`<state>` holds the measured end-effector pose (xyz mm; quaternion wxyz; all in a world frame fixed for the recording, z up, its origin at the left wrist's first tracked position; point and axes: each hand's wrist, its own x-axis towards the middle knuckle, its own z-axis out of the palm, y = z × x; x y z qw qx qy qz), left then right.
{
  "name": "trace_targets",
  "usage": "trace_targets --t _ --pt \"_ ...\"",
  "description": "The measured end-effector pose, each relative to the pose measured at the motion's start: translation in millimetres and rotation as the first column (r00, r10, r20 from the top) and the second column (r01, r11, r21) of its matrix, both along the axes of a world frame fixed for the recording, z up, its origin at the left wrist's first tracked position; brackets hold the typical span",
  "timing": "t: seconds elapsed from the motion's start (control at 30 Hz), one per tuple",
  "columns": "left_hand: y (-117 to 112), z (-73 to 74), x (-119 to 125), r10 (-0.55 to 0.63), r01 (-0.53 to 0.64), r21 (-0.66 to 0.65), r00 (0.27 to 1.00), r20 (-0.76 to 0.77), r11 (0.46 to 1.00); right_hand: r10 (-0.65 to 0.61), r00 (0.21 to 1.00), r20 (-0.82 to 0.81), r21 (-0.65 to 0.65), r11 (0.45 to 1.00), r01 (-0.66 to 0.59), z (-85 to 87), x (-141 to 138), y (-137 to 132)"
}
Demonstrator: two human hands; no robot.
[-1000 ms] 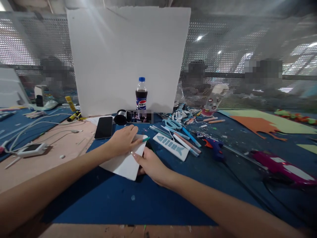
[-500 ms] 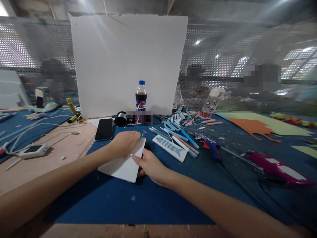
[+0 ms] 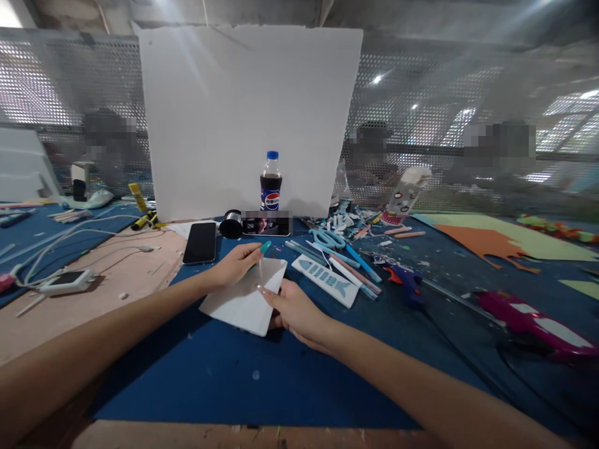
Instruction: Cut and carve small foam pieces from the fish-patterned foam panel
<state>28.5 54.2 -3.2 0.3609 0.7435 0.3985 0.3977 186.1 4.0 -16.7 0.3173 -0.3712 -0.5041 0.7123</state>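
Two bare hands work at one white sheet [image 3: 238, 305], which lies slanted, in front of the wearer, above the blue work surface [image 3: 262, 393]. The right hand [image 3: 302, 315] grips its right edge, thumb pressed on the upper face and the other fingers tucked underneath. The left hand [image 3: 234, 265] is at the far left side of the sheet, its fingers bent and pinching a small teal item [image 3: 265, 247] that is too small to identify.

Left of that hand lies a black smartphone [image 3: 199, 242], dark-screened. Beyond the hands, a second phone [image 3: 266, 225] with a lit picture stands between a black-and-silver roll [image 3: 231, 224] and the viewer's right-hand clutter, just before a Pepsi bottle [image 3: 271, 187] with a blue cap. A large white panel [image 3: 243, 118] rises behind the bottle.

Near the right hand, a white case [image 3: 325, 280] bears a blue fish design, with several pens [image 3: 349, 274] beside it and light-blue scissors [image 3: 327, 238] beyond. Farther right rest a blue-and-orange glue gun [image 3: 406, 284] and a magenta tool [image 3: 533, 324].
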Motion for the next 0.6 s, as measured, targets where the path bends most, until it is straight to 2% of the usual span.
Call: trace_targets --t 0.3,0.6 --pt "3.5 -7.3 -0.9 -0.028 0.067 -0.150 0.968 0.249 0.986 0.046 0.999 0.016 -0.053 0.998 -0.045 9.0 2.1 -1.0" --pt "9.1 -8.4 -6.3 -0.064 0.203 -0.277 0.896 0.440 0.939 0.076 0.997 -0.001 -0.068 0.995 -0.076 11.0 3.5 -0.8"
